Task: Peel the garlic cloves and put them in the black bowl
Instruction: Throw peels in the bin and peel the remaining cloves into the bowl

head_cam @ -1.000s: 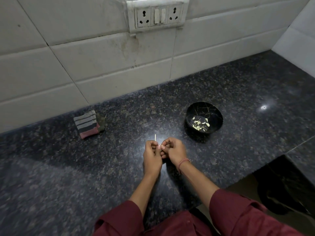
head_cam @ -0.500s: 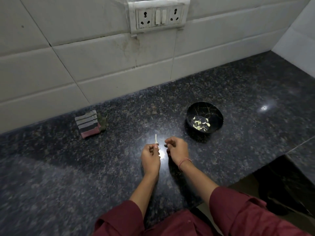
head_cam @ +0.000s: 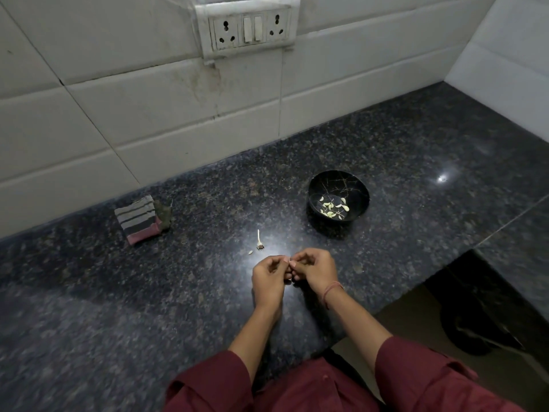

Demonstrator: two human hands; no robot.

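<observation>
On my feed from the head camera, a person's two hands meet low over a dark granite counter point(head_cam: 118, 307), polished, speckled grey and brown, with a hard white glare on it just beyond the knuckles. The left hand point(head_cam: 269, 281) and right hand point(head_cam: 315, 270) are both curled, thumbs and forefingers touching tip to tip in a pinch. Whatever sits between them is hidden by the fingers, so I cannot tell whether either hand grips anything.

The bowl point(head_cam: 356, 188) stands on the counter beyond the right hand, well apart from it. It is round, glossy and black, its inner wall veined with thin gold lines like cracks. In its bottom lies a loose scatter of small pale yellow-green cloves point(head_cam: 331, 208), smooth and crescent-shaped.

Near the left hand, on the stone, lies a thin pale stalk point(head_cam: 259, 237) with a dark tuft at its near end, and just beside it a small pale scrap point(head_cam: 251, 252).

Farther left, near the wall, a folded cloth point(head_cam: 138, 220), striped grey and white with a pink edge, sits against a dull brown lump point(head_cam: 163, 214). The wall point(head_cam: 148, 114) is glossy white tile, stained below a grimy white socket plate point(head_cam: 249, 28). A thin reddish band point(head_cam: 332, 289) circles the right wrist; the sleeves point(head_cam: 416, 370) are maroon cloth.
</observation>
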